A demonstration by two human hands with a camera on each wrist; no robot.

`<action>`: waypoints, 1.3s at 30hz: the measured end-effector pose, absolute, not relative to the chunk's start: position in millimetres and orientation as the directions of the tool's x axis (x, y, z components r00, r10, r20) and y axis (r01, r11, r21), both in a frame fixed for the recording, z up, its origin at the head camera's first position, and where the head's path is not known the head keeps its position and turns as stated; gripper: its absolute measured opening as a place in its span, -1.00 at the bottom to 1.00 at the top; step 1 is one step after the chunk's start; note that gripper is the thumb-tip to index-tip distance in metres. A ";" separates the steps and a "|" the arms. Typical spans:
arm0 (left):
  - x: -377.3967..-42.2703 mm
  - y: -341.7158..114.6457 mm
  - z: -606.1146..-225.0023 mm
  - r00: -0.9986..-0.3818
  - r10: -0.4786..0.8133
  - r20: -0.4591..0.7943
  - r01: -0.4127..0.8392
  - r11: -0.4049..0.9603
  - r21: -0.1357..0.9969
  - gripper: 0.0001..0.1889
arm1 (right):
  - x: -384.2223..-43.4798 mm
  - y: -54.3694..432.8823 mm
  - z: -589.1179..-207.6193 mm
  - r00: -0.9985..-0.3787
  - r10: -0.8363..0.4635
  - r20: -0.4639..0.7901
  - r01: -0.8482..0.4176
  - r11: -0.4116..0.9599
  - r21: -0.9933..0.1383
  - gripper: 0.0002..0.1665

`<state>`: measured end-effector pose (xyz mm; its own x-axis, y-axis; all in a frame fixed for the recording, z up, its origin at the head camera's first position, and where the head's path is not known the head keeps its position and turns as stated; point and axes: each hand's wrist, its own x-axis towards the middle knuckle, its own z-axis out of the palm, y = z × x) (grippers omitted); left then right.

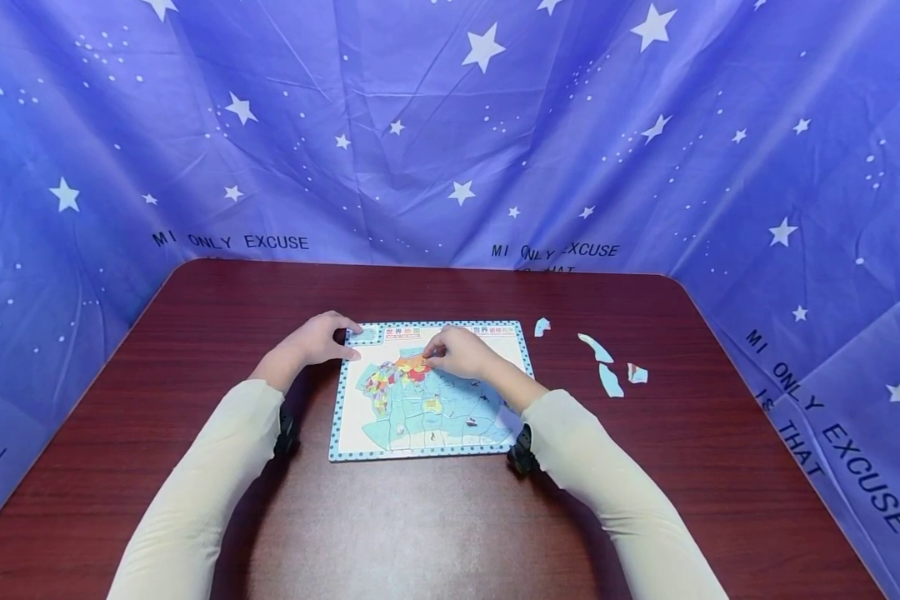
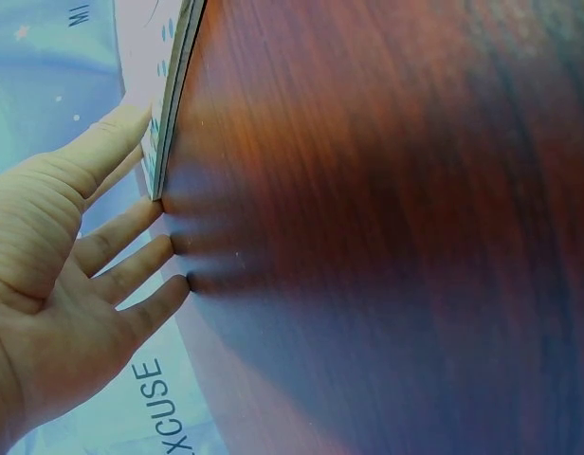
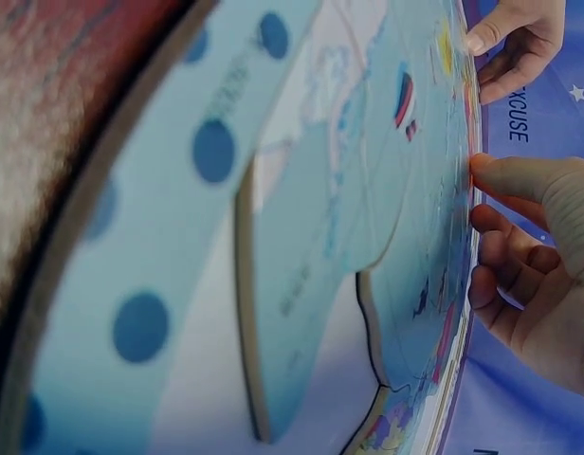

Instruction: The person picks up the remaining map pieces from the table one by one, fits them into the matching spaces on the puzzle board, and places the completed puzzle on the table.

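Note:
A map jigsaw puzzle [image 1: 412,421] with a dotted blue border lies flat on the table, most of its colourful pieces placed. My left hand [image 1: 322,337] rests at its upper left corner. In the left wrist view, the left thumb [image 2: 117,142] lies over the board while the other fingers reach straight past its edge to the tabletop. My right hand [image 1: 461,354] bends over the map's upper middle. Its thumb and index finger pinch at an orange-red puzzle piece [image 1: 412,365], mostly covered by the fingertips. The right wrist view shows that hand [image 3: 548,270] low against the board.
Loose puzzle pieces lie right of the board: a small one [image 1: 542,327], a long curved one [image 1: 596,347], a pale blue one [image 1: 611,381] and a red-marked one [image 1: 637,373]. The dark red wooden table [image 1: 360,533] meets a starry blue curtain [image 1: 420,167] behind.

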<state>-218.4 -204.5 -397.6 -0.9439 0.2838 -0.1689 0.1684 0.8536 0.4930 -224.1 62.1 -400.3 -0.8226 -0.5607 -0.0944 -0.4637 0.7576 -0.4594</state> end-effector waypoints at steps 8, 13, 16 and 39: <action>-217.6 -203.4 -396.4 -0.944 0.281 -0.171 0.166 0.855 0.492 -0.49 | -222.5 61.8 -399.5 -0.822 -0.563 -0.089 -0.466 0.753 -0.464 -0.83; -218.2 -203.9 -396.6 -0.944 0.282 -0.169 0.168 0.856 0.490 -0.49 | -220.7 61.6 -398.0 -0.817 -0.570 -0.094 -0.472 0.753 -0.459 -0.81; -218.2 -203.9 -397.0 -0.944 0.281 -0.171 0.167 0.857 0.488 -0.49 | -220.1 61.6 -397.8 -0.816 -0.570 -0.096 -0.474 0.755 -0.452 -0.81; -218.2 -202.7 -396.1 -0.943 0.287 -0.170 0.174 0.858 0.482 -0.49 | -226.4 83.7 -387.4 -0.825 -0.559 -0.079 -0.452 0.739 -0.500 -0.77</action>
